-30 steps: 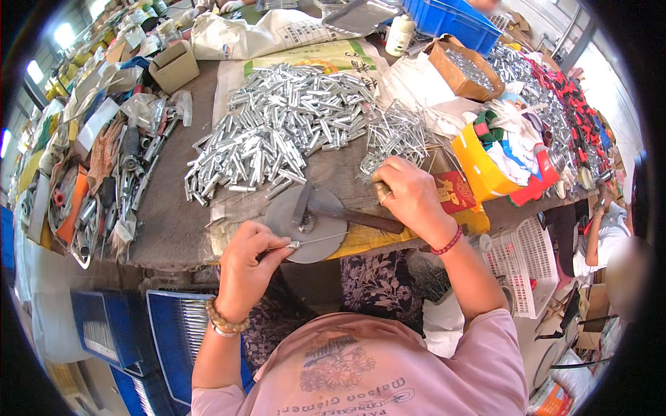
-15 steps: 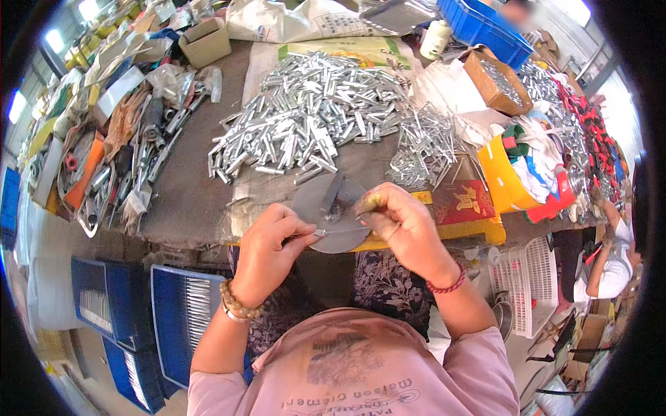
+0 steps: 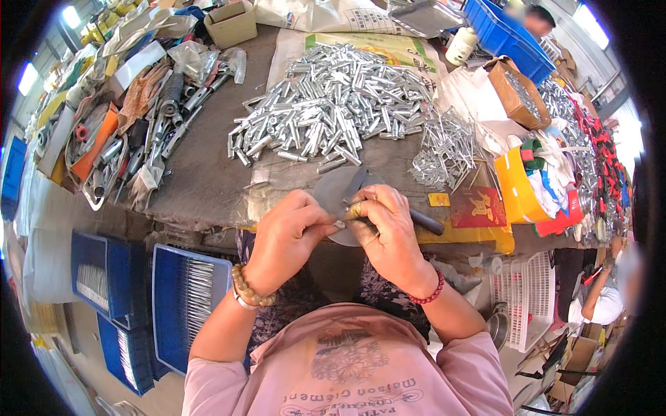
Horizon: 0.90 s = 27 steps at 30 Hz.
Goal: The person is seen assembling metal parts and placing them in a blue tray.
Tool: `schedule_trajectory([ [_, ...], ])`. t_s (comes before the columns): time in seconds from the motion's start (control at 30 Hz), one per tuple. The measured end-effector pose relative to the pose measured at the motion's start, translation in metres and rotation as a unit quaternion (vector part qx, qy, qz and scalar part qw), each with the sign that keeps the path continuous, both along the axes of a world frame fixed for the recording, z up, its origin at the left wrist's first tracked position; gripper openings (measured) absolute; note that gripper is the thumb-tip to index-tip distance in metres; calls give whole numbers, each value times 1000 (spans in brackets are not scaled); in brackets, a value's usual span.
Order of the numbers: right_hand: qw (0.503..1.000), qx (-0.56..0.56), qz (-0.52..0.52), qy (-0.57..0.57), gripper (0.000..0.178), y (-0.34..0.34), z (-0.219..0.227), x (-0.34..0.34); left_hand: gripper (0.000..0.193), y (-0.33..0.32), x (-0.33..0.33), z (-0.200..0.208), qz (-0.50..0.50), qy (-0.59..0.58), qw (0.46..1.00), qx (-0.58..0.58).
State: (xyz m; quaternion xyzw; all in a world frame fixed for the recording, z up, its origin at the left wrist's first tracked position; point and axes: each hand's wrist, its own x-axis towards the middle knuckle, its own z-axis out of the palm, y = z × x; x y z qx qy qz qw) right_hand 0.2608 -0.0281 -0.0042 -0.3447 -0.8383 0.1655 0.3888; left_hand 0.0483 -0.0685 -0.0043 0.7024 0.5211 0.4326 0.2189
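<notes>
My left hand (image 3: 293, 225) is closed in a pinch, its fingertips on a small silvery metal piece (image 3: 340, 224) that is mostly covered. Opposite it, my right hand (image 3: 385, 225) is also pinched, with fingertips almost meeting the left ones at that piece. What the right fingers grip is hidden. Both hands are over the front of a round grey metal disc (image 3: 333, 186), which has a dark flat bar (image 3: 356, 184) on it. From behind my right hand sticks out a dark rod (image 3: 427, 222). Beyond the disc lies a heap of short silvery metal tubes (image 3: 333, 104).
Thin metal pins (image 3: 444, 149) lie in a smaller pile at right, near a red paper packet (image 3: 479, 206) and a yellow container (image 3: 517, 180) of cloths. Tools (image 3: 156, 125) crowd the left. Blue crates (image 3: 158, 312) stand below the table, left; a white basket (image 3: 520, 298), right.
My hands have come together; the thin metal rod that stretched between them no longer shows. The dark rod beside my right hand has come into sight. The whole view has shifted slightly.
</notes>
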Motion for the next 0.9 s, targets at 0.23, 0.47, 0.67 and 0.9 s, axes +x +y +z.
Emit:
schedule_trajectory([
  [0.23,1000,4,7,-3,19,8,0,-4,15,7,-3,3,-2,-4,1000,-6],
  [0.47,998,30,-2,-48,20,-2,7,2,15,2,-1,1,-13,44,998,31],
  [0.67,990,66,15,-121,18,-5,18,-3,14,-5,-3,5,4,24,999,-41],
  [0.9,990,88,-9,-111,14,-4,16,-5,17,2,-2,1,-2,18,1000,-6],
])
